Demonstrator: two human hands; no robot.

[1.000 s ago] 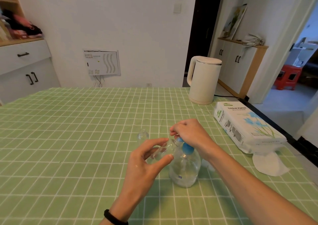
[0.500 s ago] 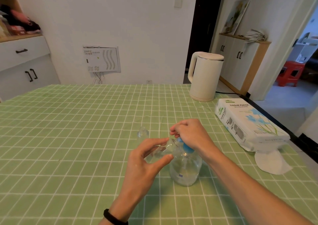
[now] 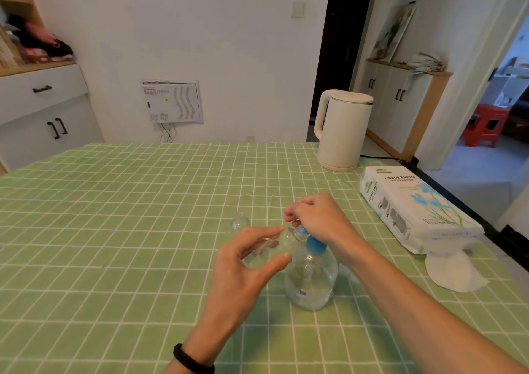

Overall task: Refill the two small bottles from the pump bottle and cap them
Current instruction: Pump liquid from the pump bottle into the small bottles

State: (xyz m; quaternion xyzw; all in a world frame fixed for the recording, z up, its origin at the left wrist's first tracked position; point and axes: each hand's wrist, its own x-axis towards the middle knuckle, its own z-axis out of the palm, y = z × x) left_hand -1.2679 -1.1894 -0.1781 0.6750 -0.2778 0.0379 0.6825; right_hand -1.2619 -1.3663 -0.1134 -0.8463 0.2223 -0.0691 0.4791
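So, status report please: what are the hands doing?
Left hand holds small bottle at spout. Right hand grips pump bottle top. Second small bottle stands beyond, apart.

White walls (image 3: 229, 44), pale cabinets (image 3: 43, 110), dark doorway (image 3: 340, 44), red stool (image 3: 486, 124).

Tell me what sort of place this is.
Probably a dining or kitchen area in a home: a table under a green checked tablecloth, a white electric kettle at its far edge, a pack of tissue paper, and white cupboards along the walls.
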